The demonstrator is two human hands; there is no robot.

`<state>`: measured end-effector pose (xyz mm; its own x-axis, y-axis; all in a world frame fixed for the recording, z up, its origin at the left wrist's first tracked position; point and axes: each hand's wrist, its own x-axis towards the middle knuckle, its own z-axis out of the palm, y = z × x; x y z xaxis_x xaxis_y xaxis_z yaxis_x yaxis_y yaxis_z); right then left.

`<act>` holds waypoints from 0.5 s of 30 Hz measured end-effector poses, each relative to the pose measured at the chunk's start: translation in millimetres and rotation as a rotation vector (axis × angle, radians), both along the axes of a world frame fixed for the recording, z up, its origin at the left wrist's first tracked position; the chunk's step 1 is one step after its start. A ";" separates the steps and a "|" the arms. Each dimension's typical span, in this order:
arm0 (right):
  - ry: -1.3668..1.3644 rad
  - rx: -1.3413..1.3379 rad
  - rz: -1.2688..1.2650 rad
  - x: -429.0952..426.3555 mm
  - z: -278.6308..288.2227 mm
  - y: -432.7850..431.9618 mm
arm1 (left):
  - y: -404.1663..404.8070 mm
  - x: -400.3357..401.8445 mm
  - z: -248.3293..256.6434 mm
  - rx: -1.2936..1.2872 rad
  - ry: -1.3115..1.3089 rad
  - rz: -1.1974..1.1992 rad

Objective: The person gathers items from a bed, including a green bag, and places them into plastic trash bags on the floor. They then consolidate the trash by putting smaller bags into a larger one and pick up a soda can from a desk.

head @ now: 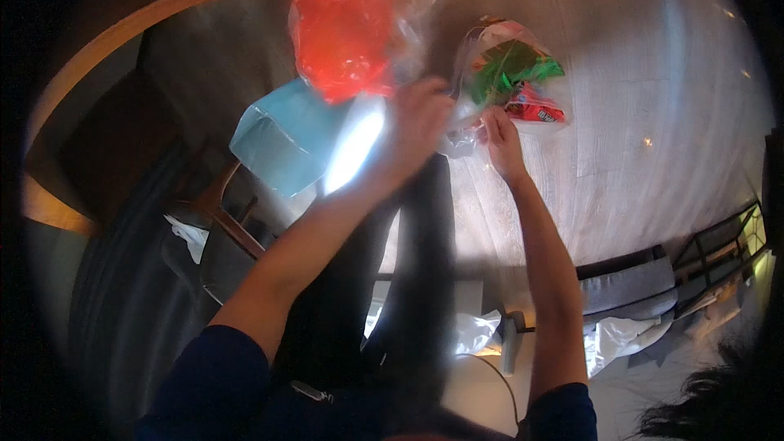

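Note:
My right hand (503,138) pinches the gathered edge of a clear plastic bag (459,141). Inside the bag show a green crinkled packet (511,70) and a red packet (536,104) that bears writing. My left hand (421,113) is blurred and lies close to the bag's left side; whether its fingers hold the film cannot be told. Beyond that hand is a shiny red plastic bag (343,30) with clear film along its right side. A pale blue translucent plastic bag (285,141) lies left of my left forearm, with a bright white glare beside it.
Wood-plank flooring (625,110) stretches to the right. A wooden chair frame (236,214) stands at the left, below a curved wooden edge (147,9). A grey cushioned seat (628,288), white plastic sheets (618,340) and a dark-framed shelf (716,251) are at the lower right.

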<state>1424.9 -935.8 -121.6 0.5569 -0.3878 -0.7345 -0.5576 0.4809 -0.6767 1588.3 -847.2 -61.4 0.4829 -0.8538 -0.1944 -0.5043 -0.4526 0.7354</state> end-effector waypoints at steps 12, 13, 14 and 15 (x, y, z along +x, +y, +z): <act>0.524 -0.678 0.681 154.0 -32.5 16.4 | 57.5 172.0 -124.5 0.284 -0.460 -0.087; 0.534 -0.693 0.728 158.7 -33.8 12.8 | 46.0 174.6 -126.3 0.329 -0.387 -0.068; 0.576 -0.638 0.794 164.1 -34.4 9.2 | 31.1 178.1 -129.3 0.374 -0.315 -0.048; 0.594 -0.619 0.787 164.3 -40.7 8.5 | 18.9 177.0 -132.1 0.418 -0.240 -0.028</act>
